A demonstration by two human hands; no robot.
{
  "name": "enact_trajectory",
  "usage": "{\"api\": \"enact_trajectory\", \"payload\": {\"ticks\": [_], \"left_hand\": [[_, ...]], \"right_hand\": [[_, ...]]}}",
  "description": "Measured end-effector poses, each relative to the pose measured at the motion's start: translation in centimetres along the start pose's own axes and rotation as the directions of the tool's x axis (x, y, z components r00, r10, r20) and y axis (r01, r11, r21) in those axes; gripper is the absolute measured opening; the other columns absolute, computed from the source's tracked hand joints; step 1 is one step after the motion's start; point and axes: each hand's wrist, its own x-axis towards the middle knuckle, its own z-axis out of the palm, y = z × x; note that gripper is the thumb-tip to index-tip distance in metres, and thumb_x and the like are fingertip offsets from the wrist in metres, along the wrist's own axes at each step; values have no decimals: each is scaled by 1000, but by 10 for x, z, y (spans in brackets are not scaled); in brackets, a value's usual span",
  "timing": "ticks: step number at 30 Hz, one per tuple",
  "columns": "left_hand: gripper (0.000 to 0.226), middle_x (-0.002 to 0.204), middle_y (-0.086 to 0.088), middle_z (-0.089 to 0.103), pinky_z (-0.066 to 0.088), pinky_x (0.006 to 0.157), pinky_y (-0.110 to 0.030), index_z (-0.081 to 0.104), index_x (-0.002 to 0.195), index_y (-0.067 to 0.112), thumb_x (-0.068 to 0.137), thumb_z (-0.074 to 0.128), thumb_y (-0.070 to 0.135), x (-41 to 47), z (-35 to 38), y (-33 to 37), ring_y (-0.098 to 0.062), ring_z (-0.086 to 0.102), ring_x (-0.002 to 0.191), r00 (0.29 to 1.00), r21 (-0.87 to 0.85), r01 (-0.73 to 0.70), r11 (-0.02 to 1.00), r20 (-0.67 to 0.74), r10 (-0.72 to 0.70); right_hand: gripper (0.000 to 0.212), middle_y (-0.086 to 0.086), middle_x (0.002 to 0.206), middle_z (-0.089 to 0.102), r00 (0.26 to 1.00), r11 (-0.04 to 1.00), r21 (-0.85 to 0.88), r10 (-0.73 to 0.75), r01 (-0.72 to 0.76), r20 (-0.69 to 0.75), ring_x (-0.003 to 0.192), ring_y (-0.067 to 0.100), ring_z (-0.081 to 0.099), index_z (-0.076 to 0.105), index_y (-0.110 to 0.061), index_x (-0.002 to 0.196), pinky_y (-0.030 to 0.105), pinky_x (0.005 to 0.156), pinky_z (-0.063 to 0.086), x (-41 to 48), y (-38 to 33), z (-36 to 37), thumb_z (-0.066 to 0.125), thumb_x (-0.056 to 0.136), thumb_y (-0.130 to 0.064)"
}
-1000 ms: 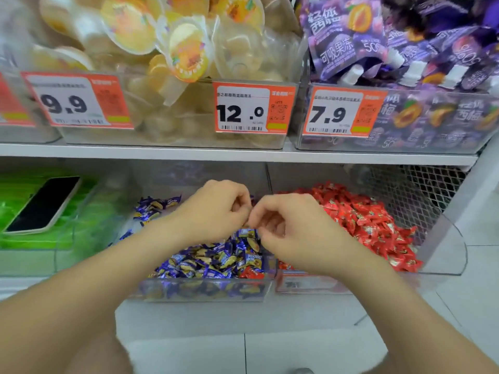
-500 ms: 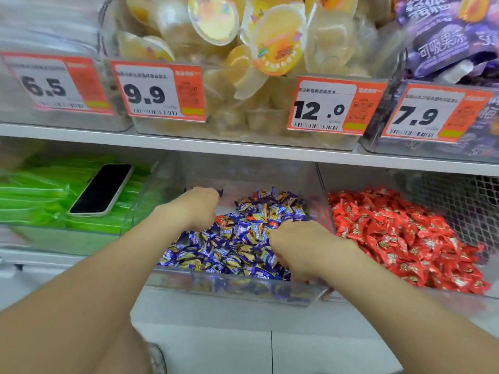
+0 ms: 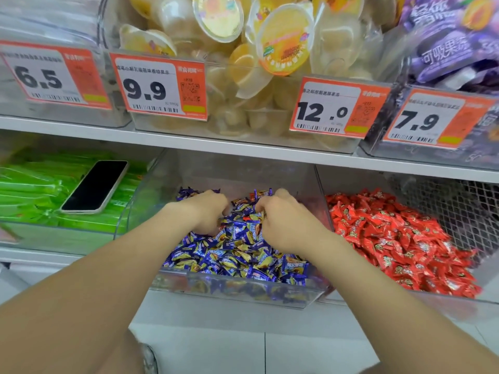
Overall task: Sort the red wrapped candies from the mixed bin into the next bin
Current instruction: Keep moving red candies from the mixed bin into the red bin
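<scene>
Red wrapped candy [image 3: 248, 218] showing among blue wrappers [image 3: 235, 255] in mixed bin [image 3: 243, 294], between the hands, just beside right hand [image 3: 286, 221]; long axis hidden; left hand [image 3: 208, 211] and right both curled into the pile, hold on anything impossible to tell; next bin [image 3: 405, 300] lying to the right, so right hand probably better placed.

A few red wrapped candies [image 3: 249, 218] lie among blue ones [image 3: 232, 255] in the clear mixed bin [image 3: 243, 291]; the next bin [image 3: 391, 299] alongside holds only red

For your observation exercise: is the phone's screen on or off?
Off: the phone lies face up on the green packs, its screen plain black.
</scene>
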Motion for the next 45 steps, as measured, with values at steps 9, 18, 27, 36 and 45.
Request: {"api": "enact_trajectory", "payload": {"ticks": [9, 18, 27, 36, 45], "left_hand": [[33, 107, 3, 38, 53, 87, -38, 63, 98, 32, 94, 53, 1, -1, 0, -2, -24, 59, 96, 993, -89, -66, 994, -101, 57], [22, 74, 11, 59, 48, 71, -29, 70, 95, 15, 106, 58, 30, -3, 6, 5, -8, 57, 67, 976, -175, -184, 967, -149, 158], [39, 128, 1, 52, 46, 106, -42, 63, 135, 26, 99, 59, 9, 4, 16, 3, -20, 52, 122, 976, -16, -219, 976, -12, 219], [15, 91, 13, 52, 43, 77, -29, 70, 101, 19, 91, 81, 24, 6, 17, -7, -12, 53, 88, 978, -36, -204, 978, -48, 202], [9, 81, -5, 64, 42, 60, -39, 50, 93, 14, 101, 51, 19, -8, 0, -2, -23, 57, 69, 974, -219, -177, 960, -176, 139]], "right_hand": [[58, 20, 111, 69, 921, 971, 165, -216, 170, 323, 101, 35, 66, 63, -13, 136, 37, 75, 59, 1, -18, 22, 40, 88, 9], [31, 12, 107, 76, 997, 992, -110, 53, -60, -62, 97, 34, 72, 78, -12, 109, 47, 85, 62, 22, 22, 18, 63, 86, 2], [33, 12, 117, 68, 997, 959, -275, 50, -67, -67, 109, 36, 66, 64, -14, 124, 41, 82, 50, 39, 11, 35, 70, 92, -6], [32, 19, 101, 73, 986, 967, 240, 120, -90, -115, 86, 36, 69, 62, -7, 93, 48, 80, 59, 42, 18, 2, 39, 111, -20], [24, 10, 82, 65, 973, 964, 171, 218, -203, -72, 70, 31, 61, 61, -10, 76, 36, 67, 53, 38, 11, 7, 49, 93, -21]]}}
